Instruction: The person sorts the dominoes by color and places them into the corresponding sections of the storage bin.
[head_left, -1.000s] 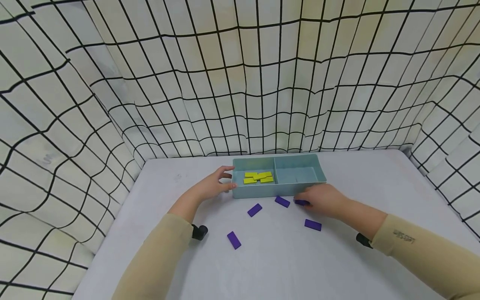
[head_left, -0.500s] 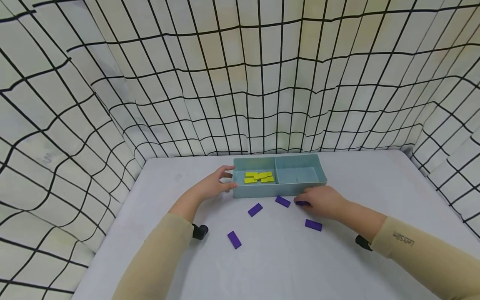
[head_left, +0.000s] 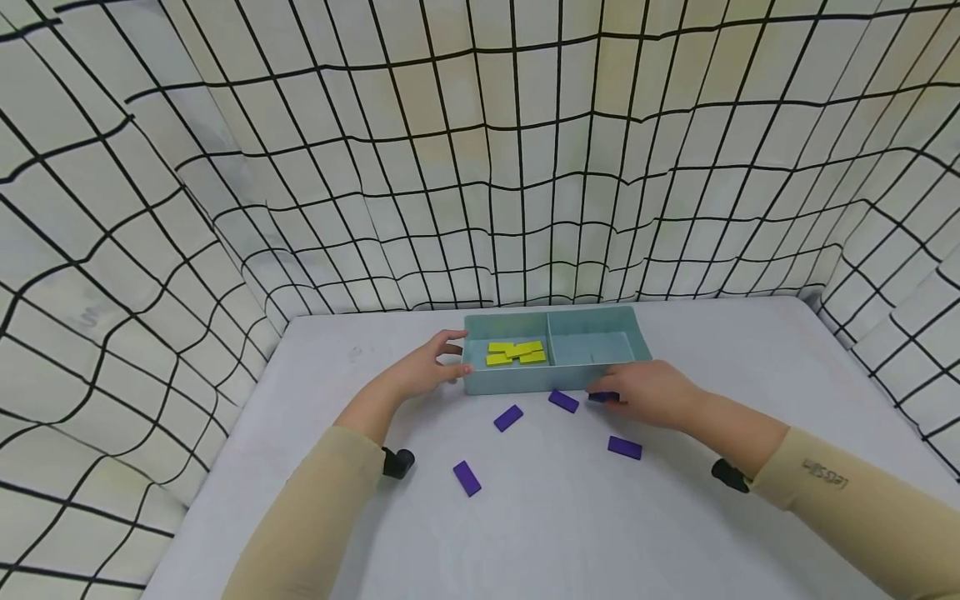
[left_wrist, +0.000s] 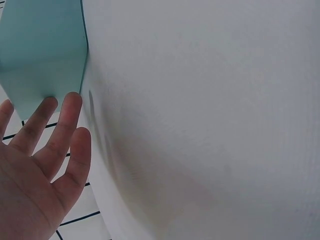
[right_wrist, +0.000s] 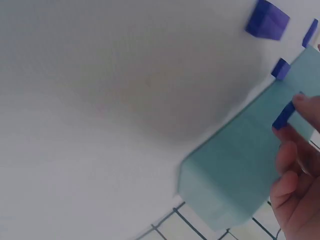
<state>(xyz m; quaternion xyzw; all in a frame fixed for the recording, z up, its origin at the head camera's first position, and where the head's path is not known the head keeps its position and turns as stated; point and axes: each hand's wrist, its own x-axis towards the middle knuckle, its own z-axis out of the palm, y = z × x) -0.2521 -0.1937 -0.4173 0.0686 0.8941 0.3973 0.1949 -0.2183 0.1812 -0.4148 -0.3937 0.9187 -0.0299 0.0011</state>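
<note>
A light teal box (head_left: pixel 525 382) with two compartments stands at the back of the white table. Several yellow blocks (head_left: pixel 517 352) lie in its left compartment; the right one is bare. Spread fingers of my left hand (head_left: pixel 420 371) are at the box's left end, the fingertips right at its wall in the left wrist view. My right hand (head_left: pixel 656 392) pinches a purple block (right_wrist: pixel 284 116) between thumb and fingertip, just in front of the box's right half. In the head view that hand partly hides the block.
Loose purple blocks lie on the table in front of the box: one near its wall (head_left: pixel 563 401), another left of that block (head_left: pixel 508 418), one nearer me (head_left: pixel 467 478) and one below my right hand (head_left: pixel 625 447). Black netting (head_left: pixel 480 225) rises behind the table.
My right hand has risen slightly toward the box's front wall with the purple block pinched in it. The left hand and the box hold their places.
</note>
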